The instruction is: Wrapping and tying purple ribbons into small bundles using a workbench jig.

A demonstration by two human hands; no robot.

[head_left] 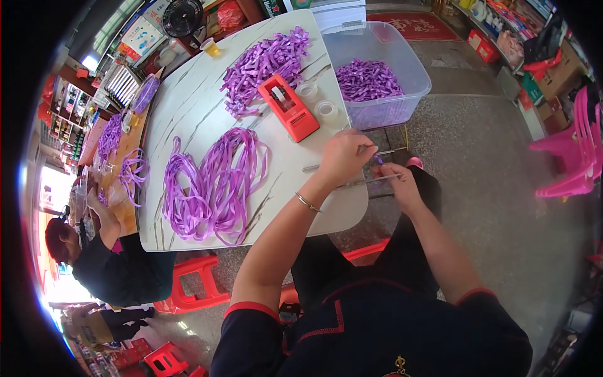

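Observation:
Just past the table's right edge, my two hands come close together. My left hand (pixel 347 154), with a bracelet at the wrist, is closed in a pinch; what its fingertips hold is too small to make out. My right hand (pixel 402 186) has thumb and fingers pressed together on a short purple ribbon (pixel 379 161), which shows between the hands. Thin metal rods (pixel 369 181) stick out from the table edge beside both hands. Left of them, a red tape dispenser (pixel 290 109) stands on the marble-patterned table (pixel 282 188).
Long purple ribbon loops (pixel 210 188) and a pile of short ribbon pieces (pixel 267 66) lie on the table. Small clear cups (pixel 325 111) stand by the dispenser. A clear plastic bin (pixel 389 107) holds more pieces. Another person (pixel 107 264) works at the left. Pink chairs (pixel 568 154) stand at right.

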